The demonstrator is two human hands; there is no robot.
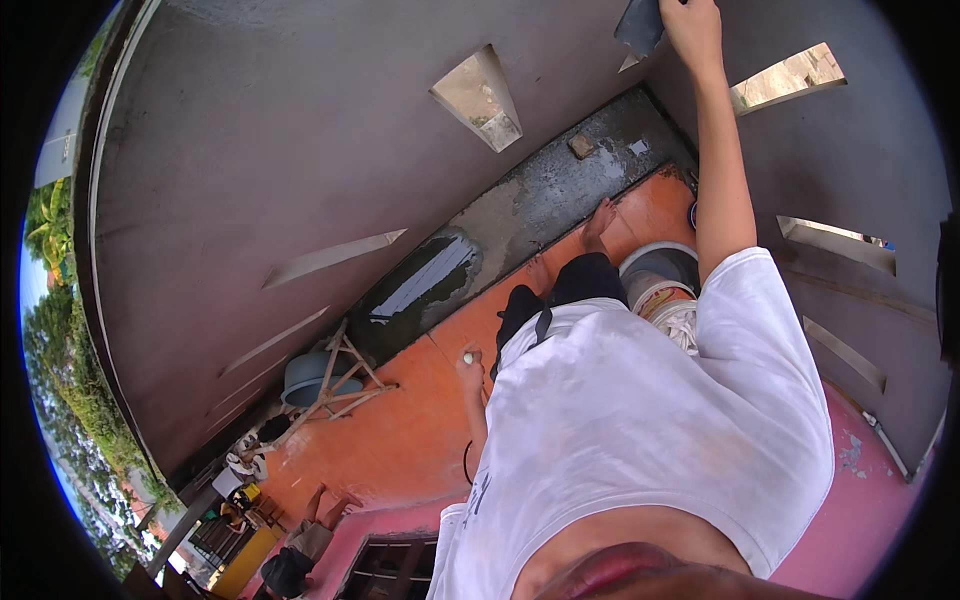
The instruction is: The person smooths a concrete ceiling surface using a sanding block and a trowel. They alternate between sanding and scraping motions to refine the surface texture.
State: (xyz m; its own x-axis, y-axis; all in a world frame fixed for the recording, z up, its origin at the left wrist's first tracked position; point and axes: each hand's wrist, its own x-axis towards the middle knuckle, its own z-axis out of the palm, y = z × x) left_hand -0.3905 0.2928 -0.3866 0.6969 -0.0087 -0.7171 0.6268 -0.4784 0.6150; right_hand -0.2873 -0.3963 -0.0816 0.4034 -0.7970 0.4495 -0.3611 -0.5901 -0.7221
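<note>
I'm holding my right arm high and nearly straight, its hand gripping a grey plate up by the wall; whether they're touching, I can't tell. Down low, my left hand is curling around a small white thing. Slots are piercing the wall, water is shining on the concrete strip, and orange floor is running alongside.

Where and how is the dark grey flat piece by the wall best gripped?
Probably by its right edge, from the right, where the right hand is: the dark grey flat piece looks broad and flat, so that edge suits a pinch.
</note>
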